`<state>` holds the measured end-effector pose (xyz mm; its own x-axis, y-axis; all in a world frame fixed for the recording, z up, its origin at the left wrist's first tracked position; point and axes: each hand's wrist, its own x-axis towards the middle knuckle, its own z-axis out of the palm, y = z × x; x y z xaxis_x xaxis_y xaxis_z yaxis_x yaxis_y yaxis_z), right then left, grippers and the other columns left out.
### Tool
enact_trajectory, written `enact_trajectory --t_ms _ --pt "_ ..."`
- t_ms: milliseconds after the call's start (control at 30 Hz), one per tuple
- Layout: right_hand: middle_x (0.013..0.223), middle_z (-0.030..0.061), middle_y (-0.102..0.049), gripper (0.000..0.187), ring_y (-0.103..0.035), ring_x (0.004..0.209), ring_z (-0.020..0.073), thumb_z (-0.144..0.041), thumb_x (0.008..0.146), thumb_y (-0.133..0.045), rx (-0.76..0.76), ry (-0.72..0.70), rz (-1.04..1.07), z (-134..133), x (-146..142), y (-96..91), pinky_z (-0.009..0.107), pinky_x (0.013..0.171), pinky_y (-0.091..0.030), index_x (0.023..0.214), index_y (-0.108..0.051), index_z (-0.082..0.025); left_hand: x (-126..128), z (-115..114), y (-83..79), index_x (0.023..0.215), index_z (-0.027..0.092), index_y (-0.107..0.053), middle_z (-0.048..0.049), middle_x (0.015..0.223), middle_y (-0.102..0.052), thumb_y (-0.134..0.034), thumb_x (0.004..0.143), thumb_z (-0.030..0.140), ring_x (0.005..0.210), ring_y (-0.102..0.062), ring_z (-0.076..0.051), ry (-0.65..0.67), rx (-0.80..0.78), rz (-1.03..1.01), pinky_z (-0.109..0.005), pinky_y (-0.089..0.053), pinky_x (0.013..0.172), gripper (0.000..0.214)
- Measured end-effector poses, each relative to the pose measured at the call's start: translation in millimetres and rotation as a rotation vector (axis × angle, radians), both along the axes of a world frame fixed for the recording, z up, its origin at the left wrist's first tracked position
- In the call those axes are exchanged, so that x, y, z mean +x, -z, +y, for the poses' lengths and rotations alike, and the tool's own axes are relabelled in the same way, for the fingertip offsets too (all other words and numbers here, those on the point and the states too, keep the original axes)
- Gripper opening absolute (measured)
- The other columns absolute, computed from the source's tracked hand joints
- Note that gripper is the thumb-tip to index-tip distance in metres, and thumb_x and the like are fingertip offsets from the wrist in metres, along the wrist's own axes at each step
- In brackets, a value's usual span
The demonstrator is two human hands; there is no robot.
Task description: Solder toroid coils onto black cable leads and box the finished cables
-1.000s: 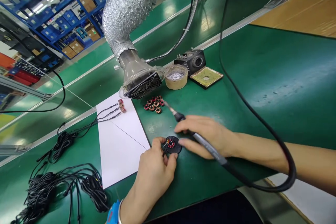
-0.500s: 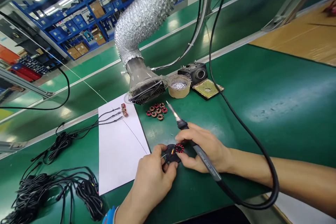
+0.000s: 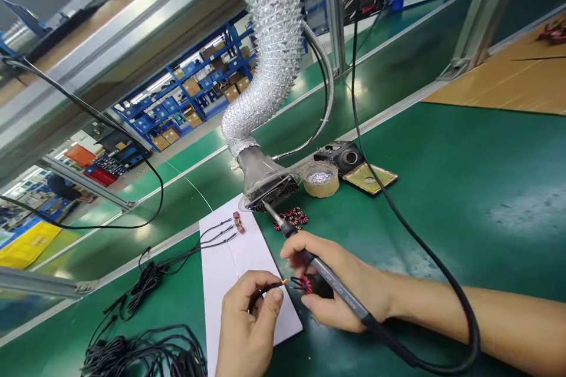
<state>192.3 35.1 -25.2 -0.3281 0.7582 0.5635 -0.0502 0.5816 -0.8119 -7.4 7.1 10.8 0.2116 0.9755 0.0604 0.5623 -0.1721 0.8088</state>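
Observation:
My right hand (image 3: 342, 285) grips a black soldering iron (image 3: 327, 280) like a pen, its tip pointing up toward the fume fan, and its fingertips also pinch a small red toroid coil (image 3: 305, 284). My left hand (image 3: 250, 324) is closed on a thin black wire (image 3: 265, 290) whose bare end meets the coil. Both hands hover just above the green mat, over the edge of a white sheet (image 3: 234, 271).
A silver flexible duct ends in a fume fan (image 3: 269, 185) behind the hands. Several red coils (image 3: 292, 217) lie beside it, with a solder-dross pot (image 3: 321, 179), an iron stand and sponge tray (image 3: 369, 178). Wired coils (image 3: 237, 222) rest on the sheet; black cable bundles (image 3: 145, 353) lie left.
The coil was lifted off the black round holder on the mat; both hands now hold it and the wire up. The view tilted upward, showing more of the duct.

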Motion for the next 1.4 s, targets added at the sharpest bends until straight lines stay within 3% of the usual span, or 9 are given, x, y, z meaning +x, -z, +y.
enact_trajectory --t_ms 100,200,333,500,767,900,1133,1400 --pt "0.094 0.0016 -0.057 0.046 -0.055 0.074 0.0117 -0.011 0.069 -0.058 -0.198 -0.101 0.044 -7.1 2.8 4.2 0.024 0.065 -0.050 0.112 -0.045 -0.022 3.6 -2.4 0.6 0.090 0.018 -0.068 -0.0052 0.082 -0.067 -0.062 0.087 0.037 0.073 -0.061 -0.016 -0.005 0.020 -0.021 -0.021 -0.045 0.059 0.021" --pt "0.092 0.0015 -0.059 0.034 -0.057 0.077 0.0123 -0.015 0.080 -0.058 -0.224 -0.072 0.040 -11.2 7.5 6.9 0.025 0.070 -0.051 0.111 -0.046 -0.023 8.5 -3.7 1.1 0.086 0.019 -0.071 -0.0029 0.074 -0.064 -0.064 0.085 0.028 0.065 -0.059 -0.013 0.032 0.112 0.025 -0.020 -0.045 0.058 0.011" --pt "0.089 0.0010 -0.059 0.035 -0.057 0.076 0.0132 -0.007 0.076 -0.057 -0.033 0.055 -0.008 -12.3 10.7 8.0 0.026 0.071 -0.051 0.107 -0.049 -0.023 12.5 -2.7 3.0 0.084 0.019 -0.070 -0.0006 0.067 -0.063 -0.062 0.083 0.013 0.059 -0.059 -0.011 0.113 0.398 0.082 -0.020 -0.046 0.056 0.010" --pt "0.086 0.0024 -0.058 0.040 -0.052 0.071 0.0154 -0.001 0.076 -0.051 0.266 0.171 -0.019 -11.0 11.8 10.5 0.028 0.065 -0.048 0.110 -0.049 -0.022 11.7 -1.4 7.2 0.089 0.019 -0.069 -0.0017 0.070 -0.067 -0.066 0.080 0.010 0.060 -0.061 -0.013 0.202 0.696 0.219 -0.023 -0.048 0.056 0.013" --pt "0.088 0.0049 -0.057 0.043 -0.049 0.073 0.0156 0.004 0.077 -0.048 0.377 0.147 0.018 -10.1 10.7 12.3 0.028 0.064 -0.048 0.113 -0.048 -0.019 5.3 -3.9 12.4 0.099 0.016 -0.067 -0.0018 0.065 -0.067 -0.067 0.079 0.002 0.053 -0.049 -0.012 0.242 1.038 0.411 -0.026 -0.036 0.051 0.024" --pt "0.086 0.0048 -0.055 0.043 -0.049 0.073 0.0158 0.004 0.077 -0.047 0.416 0.127 0.006 -12.0 8.8 13.2 0.029 0.063 -0.048 0.112 -0.048 -0.018 2.6 -4.6 16.1 0.092 0.017 -0.068 -0.0037 0.068 -0.068 -0.067 0.079 0.002 0.054 -0.048 -0.012 0.251 1.094 0.398 -0.026 -0.034 0.051 0.020" --pt "0.085 0.0041 -0.055 0.042 -0.050 0.072 0.0157 0.003 0.076 -0.048 0.402 0.145 0.018 -11.1 9.3 10.9 0.028 0.062 -0.048 0.112 -0.048 -0.019 4.9 -2.1 14.7 0.093 0.018 -0.067 -0.0012 0.068 -0.067 -0.070 0.077 0.001 0.053 -0.051 -0.011 0.218 1.000 0.360 -0.025 -0.039 0.052 0.024" --pt "0.085 0.0045 -0.055 0.042 -0.048 0.070 0.0153 0.003 0.075 -0.048 0.411 0.153 0.019 -10.5 9.8 9.8 0.027 0.060 -0.046 0.112 -0.049 -0.018 6.2 -1.4 14.2 0.092 0.019 -0.068 -0.0003 0.067 -0.067 -0.069 0.078 0.003 0.053 -0.052 -0.010 0.193 1.008 0.356 -0.024 -0.040 0.052 0.021"
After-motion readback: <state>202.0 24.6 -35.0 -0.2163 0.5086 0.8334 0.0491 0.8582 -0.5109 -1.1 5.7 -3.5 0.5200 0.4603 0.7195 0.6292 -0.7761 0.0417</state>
